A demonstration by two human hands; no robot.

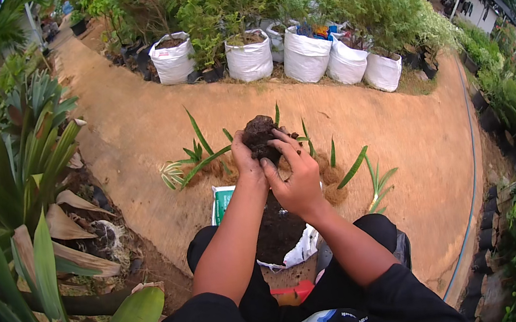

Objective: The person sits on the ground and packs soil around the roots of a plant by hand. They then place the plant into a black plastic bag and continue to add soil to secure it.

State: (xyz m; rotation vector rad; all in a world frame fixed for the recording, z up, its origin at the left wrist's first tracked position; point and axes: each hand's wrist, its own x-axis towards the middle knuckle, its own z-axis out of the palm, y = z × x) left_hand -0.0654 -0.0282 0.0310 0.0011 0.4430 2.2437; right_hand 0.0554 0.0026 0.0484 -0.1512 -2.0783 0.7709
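Note:
A clump of dark moist soil (259, 132) rests between my hands above an open white bag. My left hand (243, 155) cups it from the left side. Fingers of my right hand (297, 175) press the clump from the right, and crumbs cling to the fingertips. Below, the white bag (303, 249) lies open between my knees with loose dark soil (273, 237) inside; my forearms hide part of it. Beyond the hands, green leaf cuttings (354, 168) lie or stand among brown fibre clumps (335, 193). A small variegated plant (172, 174) is at their left end.
A bare-stemmed plantlet (378, 186) lies at the right. A red object (300, 292) sits between my legs. White planting bags (252, 59) with shrubs line the far side of the path (145, 122). Large-leaved plants (32, 156) border the left; a blue hose (470, 213) runs along the right.

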